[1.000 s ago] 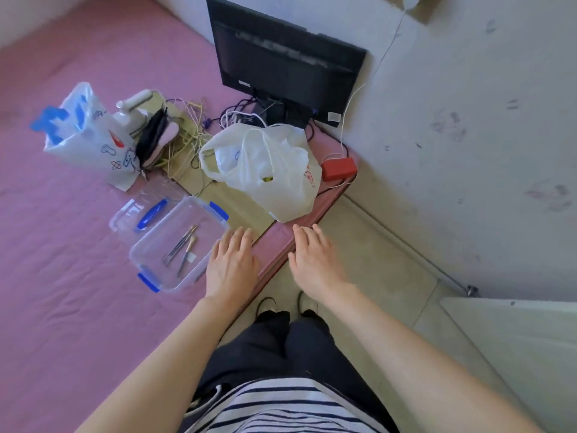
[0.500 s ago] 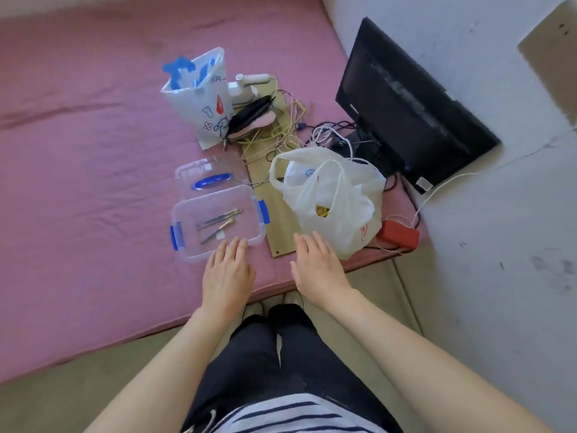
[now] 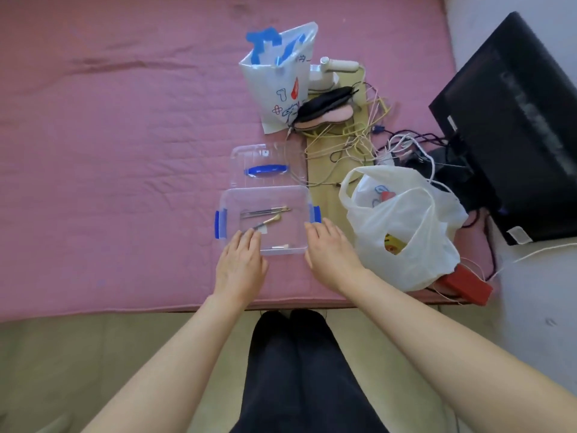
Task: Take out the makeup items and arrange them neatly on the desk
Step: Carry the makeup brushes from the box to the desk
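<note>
— Which step am I looking at?

— I'm reaching for the clear storage box (image 3: 265, 220), lid off, on the pink cloth. My left hand (image 3: 240, 264) is lying flat at its near rim, fingers spread and holding nothing; my right hand (image 3: 327, 248) is resting by the near right corner, equally empty.

— And the makeup?

— The brushes (image 3: 265, 214) are lying inside the box; none is out yet. I'm judging that next comes pinching one thin handle off the floor of the box.
</note>
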